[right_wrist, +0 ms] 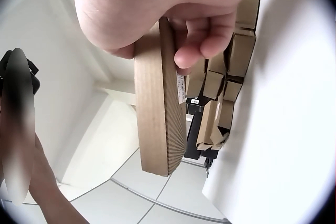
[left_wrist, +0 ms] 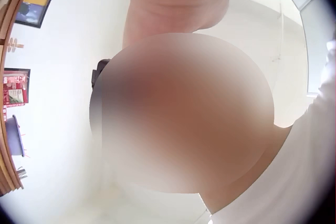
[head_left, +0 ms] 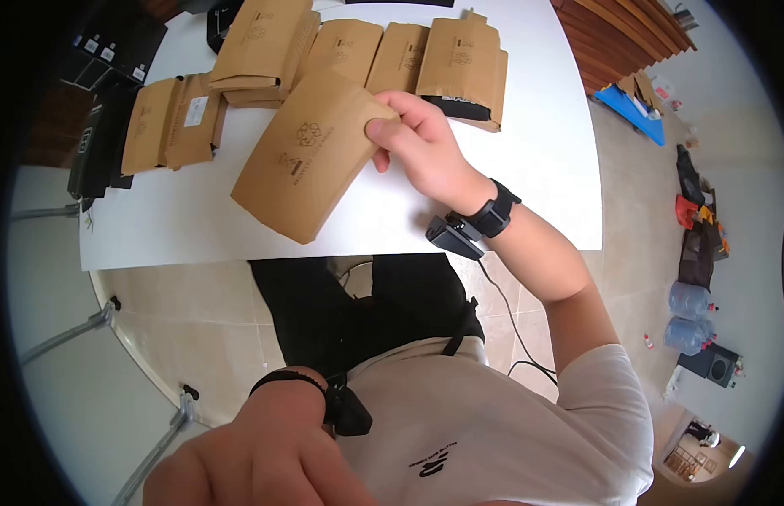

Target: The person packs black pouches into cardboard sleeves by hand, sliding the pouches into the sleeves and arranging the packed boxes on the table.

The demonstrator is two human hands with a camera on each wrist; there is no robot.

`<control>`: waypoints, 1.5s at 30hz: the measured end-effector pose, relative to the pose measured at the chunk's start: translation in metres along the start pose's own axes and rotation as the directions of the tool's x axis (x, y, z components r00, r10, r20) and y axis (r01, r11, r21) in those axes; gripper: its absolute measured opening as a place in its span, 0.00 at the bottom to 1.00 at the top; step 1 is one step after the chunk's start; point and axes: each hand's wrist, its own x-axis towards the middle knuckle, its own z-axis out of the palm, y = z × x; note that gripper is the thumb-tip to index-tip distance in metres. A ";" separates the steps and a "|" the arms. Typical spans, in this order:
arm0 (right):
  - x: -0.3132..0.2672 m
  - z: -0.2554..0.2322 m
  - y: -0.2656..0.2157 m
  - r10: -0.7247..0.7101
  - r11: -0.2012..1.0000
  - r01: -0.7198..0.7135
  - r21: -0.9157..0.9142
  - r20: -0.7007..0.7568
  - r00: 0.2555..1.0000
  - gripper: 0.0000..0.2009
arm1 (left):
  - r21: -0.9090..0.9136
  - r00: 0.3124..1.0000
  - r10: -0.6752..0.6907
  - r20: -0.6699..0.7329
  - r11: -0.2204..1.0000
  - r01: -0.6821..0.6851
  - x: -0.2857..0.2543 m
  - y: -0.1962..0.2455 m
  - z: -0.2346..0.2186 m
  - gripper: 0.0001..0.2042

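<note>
My right hand (head_left: 427, 150) grips one end of a flat brown cardboard box (head_left: 303, 164), with the thumb on its printed top face and the fingers beneath. The box is held tilted over the front part of the white table. In the right wrist view, the side of this box (right_wrist: 149, 108) hangs below the curled fingers (right_wrist: 191, 56), and a white label shows on its underside. Raised close to the head camera, my left hand (head_left: 261, 460) shows its back and knuckles at the bottom of the head view. Its fingertips are hidden.
Several similar cardboard boxes (head_left: 337, 51) line the back of the white table (head_left: 544, 185). One at the right (head_left: 461, 63) has something black showing at its open end. More boxes (head_left: 151, 126) and black boxes (head_left: 101, 148) stand at the left. A cable (head_left: 501, 295) hangs beside the right arm.
</note>
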 end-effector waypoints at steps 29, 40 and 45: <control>0.005 -0.029 -0.036 -0.516 0.849 0.408 -0.336 -0.354 0.780 0.08 | 0.715 0.708 -0.681 -0.189 0.399 0.575 0.073 -0.067 -0.154 0.13; 0.019 -0.079 -0.054 -0.557 0.830 0.400 -0.387 -0.576 0.598 0.07 | 0.843 0.625 -0.752 -0.208 0.186 0.504 0.135 -0.164 -0.119 0.23; 0.029 -0.101 -0.046 -0.489 0.871 0.284 -0.402 -0.648 0.584 0.08 | 0.865 0.540 -0.811 -0.225 0.089 0.494 0.142 -0.184 -0.127 0.25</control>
